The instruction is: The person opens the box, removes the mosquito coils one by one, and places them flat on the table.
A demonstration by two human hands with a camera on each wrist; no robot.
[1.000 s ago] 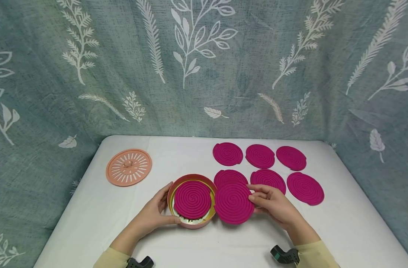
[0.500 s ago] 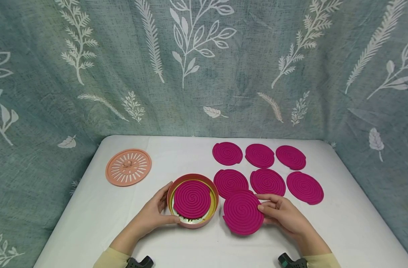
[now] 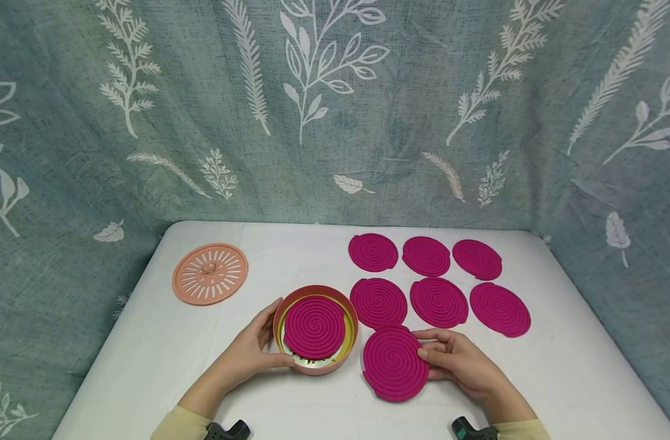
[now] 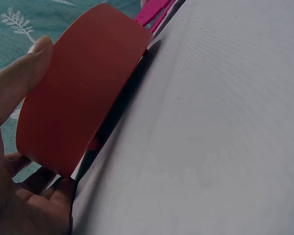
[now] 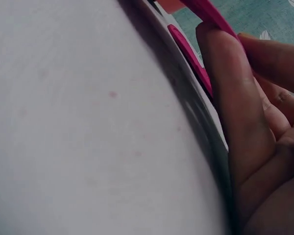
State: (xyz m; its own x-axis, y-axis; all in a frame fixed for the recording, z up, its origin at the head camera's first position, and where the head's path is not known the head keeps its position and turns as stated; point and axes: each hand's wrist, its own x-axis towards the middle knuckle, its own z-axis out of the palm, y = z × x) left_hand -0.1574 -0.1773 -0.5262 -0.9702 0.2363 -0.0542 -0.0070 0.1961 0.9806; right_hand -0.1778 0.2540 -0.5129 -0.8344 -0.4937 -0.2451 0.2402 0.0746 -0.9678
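Note:
My left hand (image 3: 259, 346) grips a round coral mosquito-coil holder (image 3: 353, 343) by its left side, thumb in front and fingers behind. Inside its yellow-lined bowl lies a magenta spiral mosquito coil (image 3: 314, 327). In the left wrist view the holder's outer wall (image 4: 78, 83) fills the space between thumb and fingers. Just right of the holder, my right hand (image 3: 462, 360) pinches a second magenta mosquito coil (image 3: 395, 363) by its right edge. Up close in the right wrist view, that coil's thin rim (image 5: 213, 13) runs between thumb and fingers. Its far edge reaches a coil (image 3: 378, 302) behind it.
More magenta coils lie flat on the white table in two rows, among them a near-row coil (image 3: 439, 302) and a back-row coil (image 3: 426, 256). A coral slotted lid (image 3: 210, 274) with a small loop rests at the back left. A leaf-patterned curtain (image 3: 345, 153) stands behind.
My right hand has brought the pinched coil away from the holder, slightly right and nearer to me, uncovering the coil behind it. The left hand and holder have stayed in place.

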